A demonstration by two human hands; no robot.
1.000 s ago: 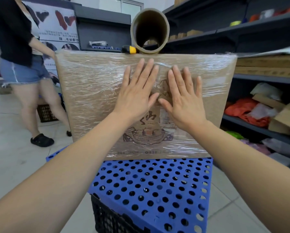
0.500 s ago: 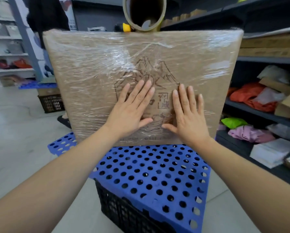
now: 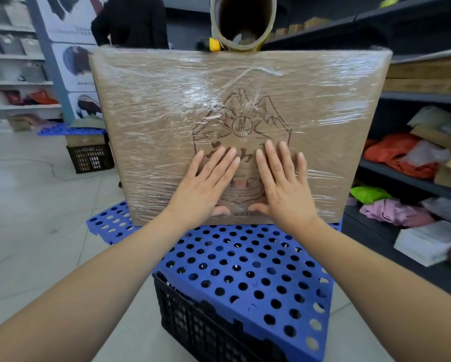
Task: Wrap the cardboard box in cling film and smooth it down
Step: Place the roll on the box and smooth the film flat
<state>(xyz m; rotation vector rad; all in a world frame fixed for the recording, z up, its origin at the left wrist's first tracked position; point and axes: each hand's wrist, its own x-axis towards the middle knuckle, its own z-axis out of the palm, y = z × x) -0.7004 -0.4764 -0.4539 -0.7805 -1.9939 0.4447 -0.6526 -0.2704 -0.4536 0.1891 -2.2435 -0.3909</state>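
A large brown cardboard box (image 3: 151,121) stands upright on a blue perforated board (image 3: 245,278), its front face covered in wrinkled cling film. A printed mountain logo marks the middle of that face. My left hand (image 3: 206,186) lies flat on the lower middle of the film, fingers spread. My right hand (image 3: 284,184) presses flat just beside it, thumbs nearly meeting. A cardboard cling film roll (image 3: 242,22) rests on top of the box, its hollow end facing me. Next to it sits a small yellow-and-black object (image 3: 211,44).
The blue board rests on a black plastic crate (image 3: 206,327). Dark shelves (image 3: 415,178) with clothes and packets run along the right. A person in black (image 3: 133,22) stands behind the box. Another black crate (image 3: 91,158) sits on the tiled floor at left.
Both hands have slid down the film-covered face from near the top to the lower part. The view has shifted, and the person behind moved from the left to behind the box.
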